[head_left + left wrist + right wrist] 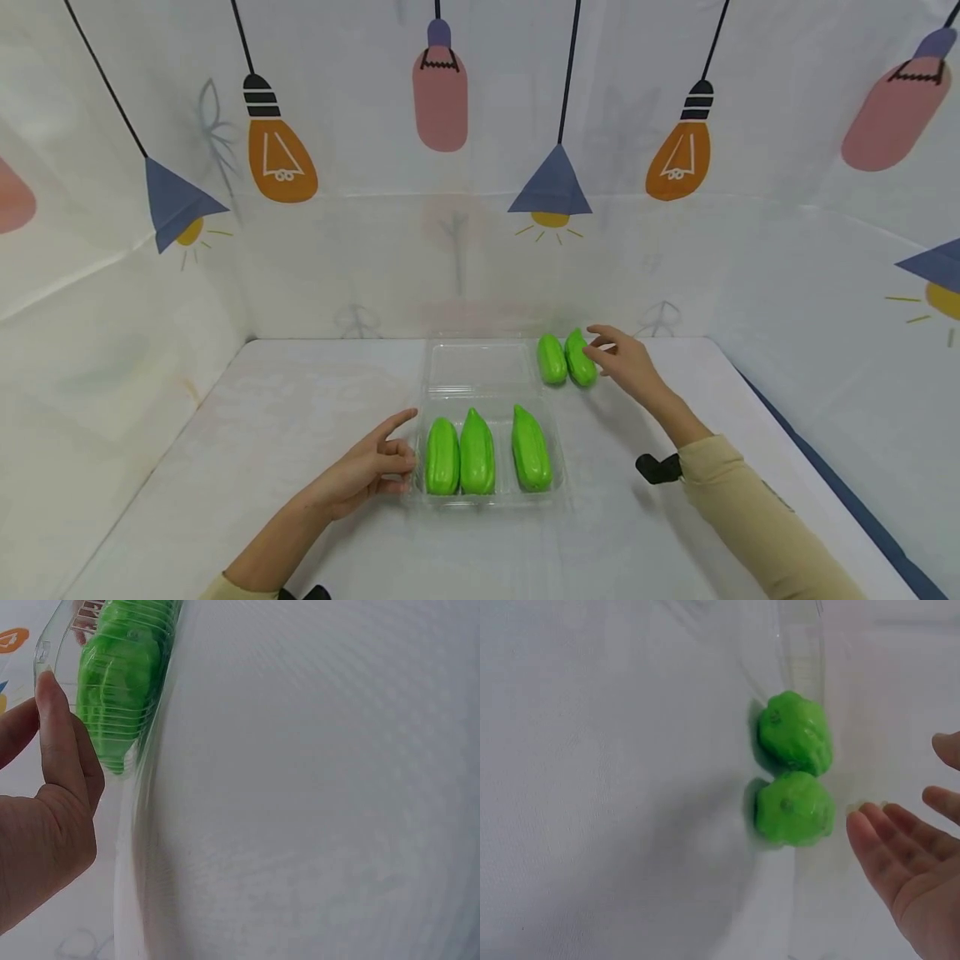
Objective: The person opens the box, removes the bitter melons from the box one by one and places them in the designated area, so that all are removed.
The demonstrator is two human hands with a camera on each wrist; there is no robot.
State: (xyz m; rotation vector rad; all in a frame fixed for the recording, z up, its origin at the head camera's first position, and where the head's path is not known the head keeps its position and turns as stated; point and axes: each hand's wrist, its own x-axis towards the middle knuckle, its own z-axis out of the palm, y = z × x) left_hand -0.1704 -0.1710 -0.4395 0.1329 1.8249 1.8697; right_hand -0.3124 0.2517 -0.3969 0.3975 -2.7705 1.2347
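Observation:
Three bright green, ribbed gourds lie lengthwise in a clear plastic box (491, 502): a left gourd (442, 457), a middle gourd (477, 452) and, past a gap, a right gourd (532, 448). Its clear lid (482, 367) is folded back behind it. My left hand (367, 468) is at the box's left side, index finger stretched out; in the left wrist view its fingertips (48, 686) are right at the rim. Beyond the box, two more gourds lie side by side, one nearer the lid (552, 360) and an outer one (580, 358). My right hand (922, 862) hovers beside the outer gourd (795, 808), fingers apart, holding nothing.
The white table (315, 392) ends at the back against a pale curtain (352, 267) printed with lamps and bulbs. Curtain also hangs on both sides. A black strap piece (658, 468) sticks out from the right sleeve (750, 508).

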